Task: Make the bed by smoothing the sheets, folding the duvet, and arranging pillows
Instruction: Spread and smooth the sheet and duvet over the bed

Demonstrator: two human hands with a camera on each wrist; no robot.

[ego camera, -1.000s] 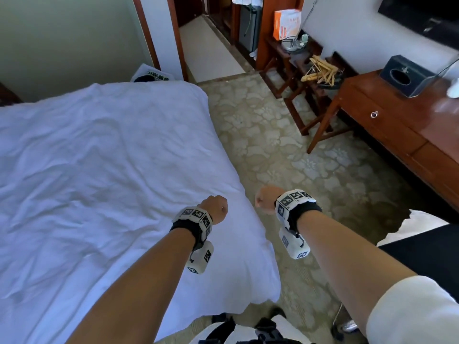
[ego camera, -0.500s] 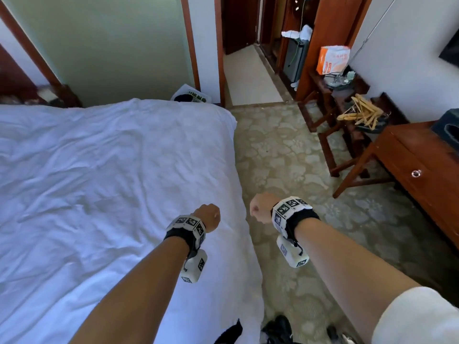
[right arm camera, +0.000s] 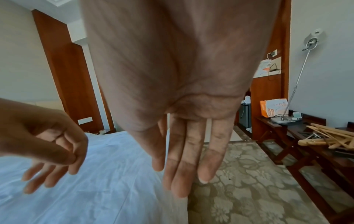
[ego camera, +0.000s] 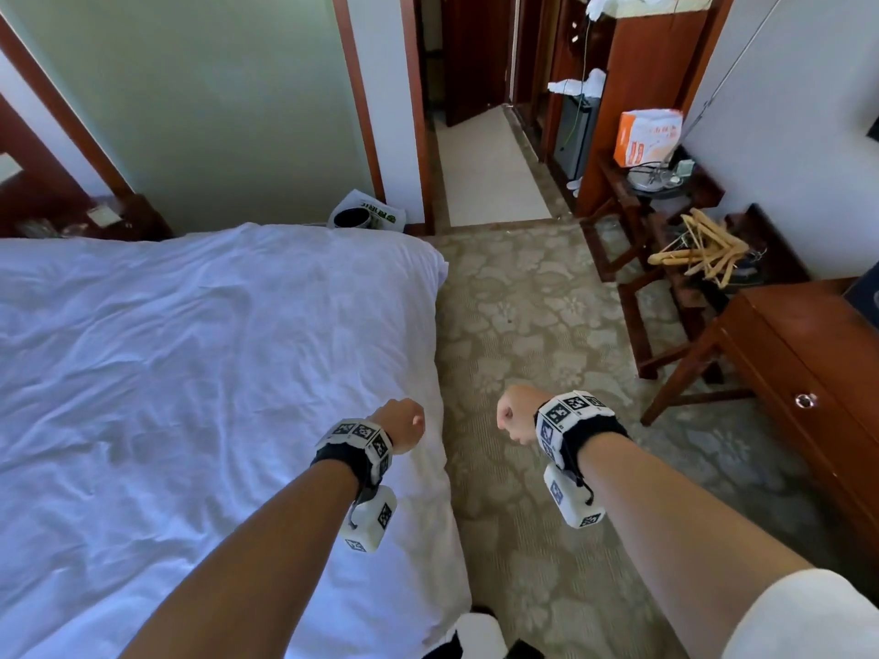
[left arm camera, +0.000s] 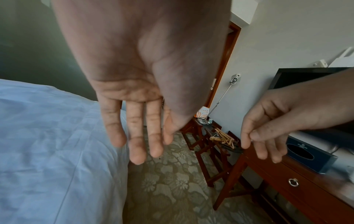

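The bed fills the left of the head view, covered by a white, lightly creased duvet (ego camera: 190, 373) that lies flat and hangs over the near right corner. No pillow shows. My left hand (ego camera: 402, 423) hovers above the duvet's right edge and holds nothing. Its fingers (left arm camera: 138, 136) hang straight down in the left wrist view. My right hand (ego camera: 516, 413) is level with it over the carpet, a short gap apart, also empty. Its fingers (right arm camera: 184, 159) point down, relaxed. Neither hand touches the bedding.
Patterned carpet (ego camera: 547, 325) runs along the bed's right side to a doorway (ego camera: 485, 173). A wooden desk (ego camera: 808, 373) stands at the right. Behind it is a luggage rack with wooden hangers (ego camera: 704, 249). A dark nightstand (ego camera: 95, 216) and a printed bag (ego camera: 368, 216) lie beyond the bed.
The view has lifted and swung left, showing more of the far wall and doorway. Both hands keep the same empty pose in front of me, side by side.
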